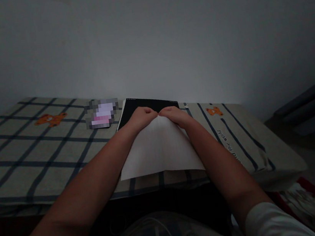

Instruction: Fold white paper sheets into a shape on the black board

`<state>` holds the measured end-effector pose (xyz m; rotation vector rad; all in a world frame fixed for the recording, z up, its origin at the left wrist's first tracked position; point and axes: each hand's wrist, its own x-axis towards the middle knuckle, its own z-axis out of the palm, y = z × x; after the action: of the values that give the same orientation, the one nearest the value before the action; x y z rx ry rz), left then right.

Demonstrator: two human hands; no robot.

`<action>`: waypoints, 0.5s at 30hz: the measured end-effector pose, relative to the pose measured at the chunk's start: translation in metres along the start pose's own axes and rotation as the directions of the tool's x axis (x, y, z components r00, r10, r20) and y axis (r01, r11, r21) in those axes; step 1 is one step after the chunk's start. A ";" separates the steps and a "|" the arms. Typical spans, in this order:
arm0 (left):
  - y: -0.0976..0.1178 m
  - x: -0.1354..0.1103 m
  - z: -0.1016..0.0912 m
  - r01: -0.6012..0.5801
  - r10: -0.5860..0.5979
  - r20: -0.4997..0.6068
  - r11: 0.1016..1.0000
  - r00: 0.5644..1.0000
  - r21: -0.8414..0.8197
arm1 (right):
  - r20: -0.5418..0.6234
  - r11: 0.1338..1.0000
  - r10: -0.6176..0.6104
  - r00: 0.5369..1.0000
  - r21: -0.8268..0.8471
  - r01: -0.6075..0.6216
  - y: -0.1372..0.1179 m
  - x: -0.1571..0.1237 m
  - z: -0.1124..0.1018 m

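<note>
A white sheet of paper [161,148] with a crease down its middle lies in front of me, its near edge close to the table's front edge. My left hand [144,116] pinches the paper's far edge just left of the crease. Right beside it, my right hand [173,115] is closed on the same edge, and the fingertips of both hands nearly meet. Under the hands and the far part of the sheet is a black flat pad or notebook [151,105] with small white marks along its far edge.
A checked tablecloth [72,156] with bear prints covers the table. Left of the black pad lies a phone-like object [101,113], blurred out by pixels. A pale wall [147,38] rises behind the table. Red and white cloth [305,203] shows low at the right.
</note>
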<state>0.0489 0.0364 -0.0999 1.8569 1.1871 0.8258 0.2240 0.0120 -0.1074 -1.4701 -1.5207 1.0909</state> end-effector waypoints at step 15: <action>-0.004 0.001 0.001 -0.016 0.015 0.017 1.000 1.000 0.010 | 0.002 0.995 0.004 1.000 -0.096 -0.003 -0.007 -0.005 0.002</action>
<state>0.0484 0.0376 -0.1035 1.8801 1.1701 0.8127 0.2198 0.0069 -0.1019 -1.5372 -1.5924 1.0345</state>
